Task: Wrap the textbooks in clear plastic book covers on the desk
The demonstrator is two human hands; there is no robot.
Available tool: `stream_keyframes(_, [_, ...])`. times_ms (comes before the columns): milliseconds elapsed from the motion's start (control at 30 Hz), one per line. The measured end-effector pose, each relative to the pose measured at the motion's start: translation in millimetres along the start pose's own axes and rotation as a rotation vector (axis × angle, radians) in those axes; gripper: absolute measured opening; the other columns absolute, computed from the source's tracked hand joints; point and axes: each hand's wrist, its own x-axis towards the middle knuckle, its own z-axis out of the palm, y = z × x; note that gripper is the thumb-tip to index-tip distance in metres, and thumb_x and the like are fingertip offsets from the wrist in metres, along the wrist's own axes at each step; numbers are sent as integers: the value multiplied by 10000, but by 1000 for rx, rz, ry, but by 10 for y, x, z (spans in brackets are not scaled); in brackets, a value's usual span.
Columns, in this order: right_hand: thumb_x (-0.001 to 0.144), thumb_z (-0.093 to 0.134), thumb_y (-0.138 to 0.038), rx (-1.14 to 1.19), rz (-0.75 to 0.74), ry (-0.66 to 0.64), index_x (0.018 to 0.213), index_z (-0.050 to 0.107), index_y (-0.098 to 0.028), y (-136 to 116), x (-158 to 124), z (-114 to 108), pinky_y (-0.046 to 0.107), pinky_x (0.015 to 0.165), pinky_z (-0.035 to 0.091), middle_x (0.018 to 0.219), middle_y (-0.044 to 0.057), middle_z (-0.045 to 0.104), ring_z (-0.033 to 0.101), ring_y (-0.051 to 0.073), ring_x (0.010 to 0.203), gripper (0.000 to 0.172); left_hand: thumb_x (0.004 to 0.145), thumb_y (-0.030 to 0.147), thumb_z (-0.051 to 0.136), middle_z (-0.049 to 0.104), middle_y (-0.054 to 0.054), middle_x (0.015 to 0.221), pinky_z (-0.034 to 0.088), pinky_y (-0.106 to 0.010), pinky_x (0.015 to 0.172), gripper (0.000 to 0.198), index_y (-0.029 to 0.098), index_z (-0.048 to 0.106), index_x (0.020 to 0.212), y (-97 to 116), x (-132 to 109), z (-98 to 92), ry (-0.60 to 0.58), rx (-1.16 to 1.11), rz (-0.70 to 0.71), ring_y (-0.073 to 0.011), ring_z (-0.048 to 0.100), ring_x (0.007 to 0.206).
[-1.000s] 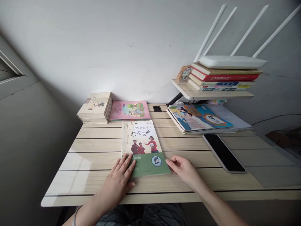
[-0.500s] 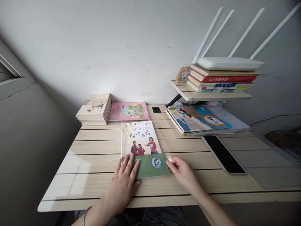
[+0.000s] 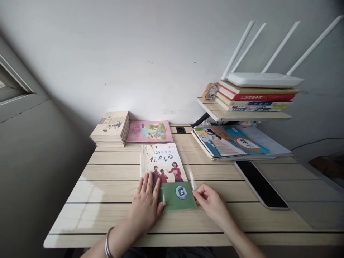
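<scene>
A book (image 3: 176, 197) with a white and green cover lies flat on the desk in front of me. My left hand (image 3: 145, 200) rests on its lower left part, fingers stretched out and slightly spread. Along the right edge of the book stands a strip of clear plastic film (image 3: 192, 179), partly raised and catching the light. Thumb and fingertips of my right hand (image 3: 211, 204) pinch this film beside the lower right corner. Whether the film is joined to the book's cover I cannot tell.
A stack of beige booklets (image 3: 110, 129) and a pink book (image 3: 150, 131) lie at the back left. Toward the right are a phone (image 3: 260, 184), textbooks (image 3: 228, 141) and a small raised shelf (image 3: 228, 114) bearing books and a white router (image 3: 264, 79). A socket (image 3: 181, 130) sits near the wall.
The view has shifted slightly, so everything appears a little lower. At the book's right edge, more of the film now stands up in my right hand's pinch. My left hand stays on the book.
</scene>
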Motion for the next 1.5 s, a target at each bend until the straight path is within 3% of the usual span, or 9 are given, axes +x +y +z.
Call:
stream_keyframes(267, [673,566,-491,67,91,-31,596,422,-238,-43,19,-15,259,459,413,533,-14,559,564,157,506,301,900,556,355,270,-214,1500,264,-517,1090,700,121,308,1446,19,-19,-79,-6,-57,49,-368,191,1395])
stream_keyframes(533, [730,507,-484,-14,61,-59,618,397,-245,29,21,-32,277,461,435,568,1,575,575,171,513,286,914,473,378,269,-238,1490,296,-500,1078,637,86,359,1419,-63,332,-40,-98,-67,-105,-354,236,1384])
stream_keyframes(633, [777,493,-402,-274,-104,50,709,471,-245,-89,47,-113,347,577,493,669,43,620,613,219,623,172,885,537,392,229,-231,1508,255,-544,1083,707,92,335,1430,-23,396,78,-11,-66,-119,-373,180,1398])
stream_keyframes(733, [828,488,-305,-525,-438,195,1028,575,-217,-448,115,-77,436,868,470,1110,141,620,587,290,1026,235,866,576,389,225,-224,1514,228,-558,1086,750,89,327,1433,10,396,164,33,-65,-116,-385,168,1398])
stream_keyframes(933, [947,371,-430,-590,-917,-650,1416,379,-233,-1182,561,598,440,1148,200,1487,46,362,223,221,1408,509,875,532,392,418,-194,1428,199,-567,1090,676,126,380,1414,-4,370,200,27,-53,-56,-379,298,1352])
stream_keyframes(1067, [966,303,-451,-675,-937,-782,1426,363,-200,-1286,1090,989,484,1157,75,1508,73,294,181,218,1420,527,877,571,360,511,-221,1337,236,-565,1072,692,85,447,1363,-7,359,186,12,-53,-81,-386,383,1300])
stream_keyframes(1267, [945,371,-438,-627,-951,-628,1376,442,-168,-1330,1604,1215,441,1150,157,1486,98,350,260,223,1395,513,870,583,379,268,-221,1500,239,-546,1082,741,106,321,1434,-1,366,145,46,-60,-107,-375,208,1391])
stream_keyframes(1400, [913,409,-402,-304,-818,-167,1227,567,-178,-1177,1593,973,381,1038,372,1322,122,538,489,222,1222,416,913,421,393,256,-206,1509,298,-544,1063,569,122,367,1397,-32,365,132,75,-125,-104,-353,224,1391])
stream_keyframes(1500, [826,530,-405,-182,-478,168,1114,582,-155,-860,1488,512,375,891,472,1161,138,598,588,229,1024,385,887,109,341,286,-204,1486,369,-519,1030,396,109,481,1257,-80,373,112,136,-189,-160,-324,252,1382])
